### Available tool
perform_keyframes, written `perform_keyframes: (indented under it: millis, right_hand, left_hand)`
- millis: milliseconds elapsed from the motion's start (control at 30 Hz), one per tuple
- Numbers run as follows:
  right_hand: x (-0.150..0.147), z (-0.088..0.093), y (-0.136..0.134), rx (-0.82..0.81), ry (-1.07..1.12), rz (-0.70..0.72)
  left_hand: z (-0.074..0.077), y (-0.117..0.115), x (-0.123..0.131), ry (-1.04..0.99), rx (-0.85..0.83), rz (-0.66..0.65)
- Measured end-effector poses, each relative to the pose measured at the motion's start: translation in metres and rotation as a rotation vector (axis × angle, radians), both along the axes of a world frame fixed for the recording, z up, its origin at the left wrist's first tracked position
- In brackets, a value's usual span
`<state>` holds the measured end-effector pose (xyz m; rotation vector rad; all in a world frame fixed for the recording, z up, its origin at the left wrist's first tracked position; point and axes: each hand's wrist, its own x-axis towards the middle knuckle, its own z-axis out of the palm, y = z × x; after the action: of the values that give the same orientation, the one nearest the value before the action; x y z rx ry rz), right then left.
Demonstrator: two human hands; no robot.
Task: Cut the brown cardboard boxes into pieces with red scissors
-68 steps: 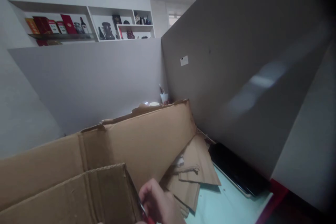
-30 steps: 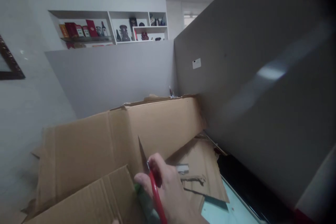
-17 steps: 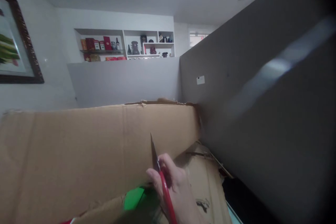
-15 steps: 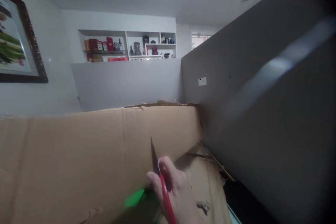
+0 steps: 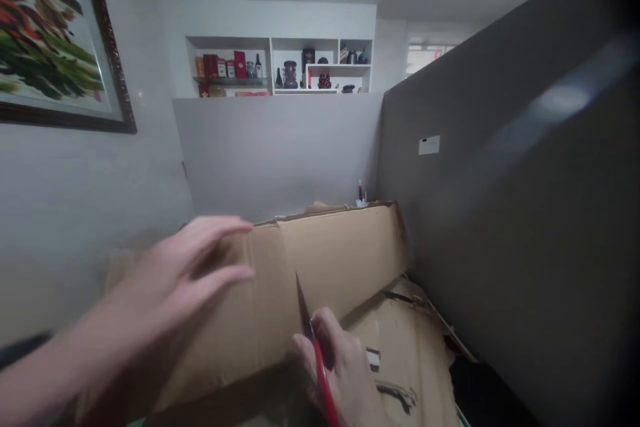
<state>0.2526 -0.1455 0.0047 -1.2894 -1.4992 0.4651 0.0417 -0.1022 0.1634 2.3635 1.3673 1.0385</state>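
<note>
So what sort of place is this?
Most likely an office, perhaps a home one, though I can't be sure: gray partitions close off the workspace, built-in shelves display a vase and a bottle, and a framed picture hangs at left.

bare hands; perhaps a dark sleeve, blurred, at left

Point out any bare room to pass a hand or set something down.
A hand could likely pass between the left hand and the scissors, in front of the cardboard panel, or right of the blade, toward the dark grey partition. Crowded: around the right hand, with cardboard pieces beside it. No surely level spot shows.
</note>
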Motion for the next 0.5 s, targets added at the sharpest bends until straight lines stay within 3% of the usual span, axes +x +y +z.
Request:
perform_keyframes:
  millis: [33, 67, 133, 200, 333, 500]
  right_hand:
    - [-0.001, -0.002, -0.002, 0.008, 0.002, -0.017]
    - [-0.001, -0.004, -0.002, 0.015, 0.0, -0.024]
    - [-0.002, -0.009, -0.002, 0.051, -0.012, -0.034]
    - [-0.002, -0.015, 0.001, 0.096, -0.034, -0.033]
    - [-0.002, -0.026, 0.009, 0.16, -0.091, -0.026]
    - [-0.005, -0.035, 0.008, 0.154, -0.112, 0.004]
  left_hand:
    - [0.01, 0.022, 0.007, 0.121, 0.057, -0.039]
    - [0.018, 0.042, 0.015, 0.177, 0.004, -0.069]
    - [0.027, 0.072, 0.031, 0.264, -0.178, -0.158]
    - [0.03, 0.087, 0.041, 0.303, -0.395, -0.259]
    - [0.031, 0.082, 0.041, 0.285, -0.66, -0.316]
    - [0.026, 0.067, 0.022, 0.138, -0.747, -0.143]
